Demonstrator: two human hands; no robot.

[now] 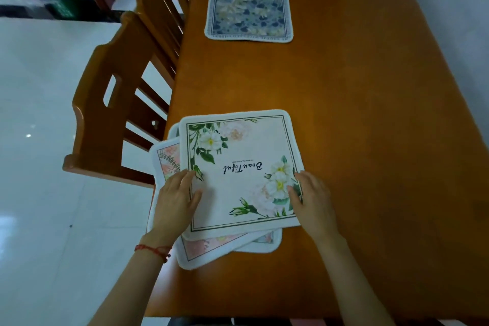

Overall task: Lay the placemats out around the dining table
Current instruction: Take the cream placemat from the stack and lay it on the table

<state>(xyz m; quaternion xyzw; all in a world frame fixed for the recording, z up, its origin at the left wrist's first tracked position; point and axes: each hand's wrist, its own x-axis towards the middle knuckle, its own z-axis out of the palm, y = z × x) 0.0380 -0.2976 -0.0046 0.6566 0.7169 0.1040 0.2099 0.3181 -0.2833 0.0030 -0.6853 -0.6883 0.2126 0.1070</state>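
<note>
Nearest the camera, both forearms reached in over the near edge of the wooden table. A red string bracelet circled the left wrist. The left hand lay flat and loosely spread on the left border of the top placemat, thumb on its face, fingers over its edge. Whether those fingers curled under the mat could not be made out. The right hand rested open on the mat's right border, fingertips on the printed flowers, gripping nothing visibly.

That top mat, white with flowers and upside-down script, sat on a skewed stack of placemats at the table's near-left corner. The lower mats showed only pink corners and white rims; their number was unclear. The stack overhung the table's left edge.

Beyond it lay bare tabletop, then a blue-patterned placemat lying flat, well apart. Two wooden chairs stood along the left edge.
</note>
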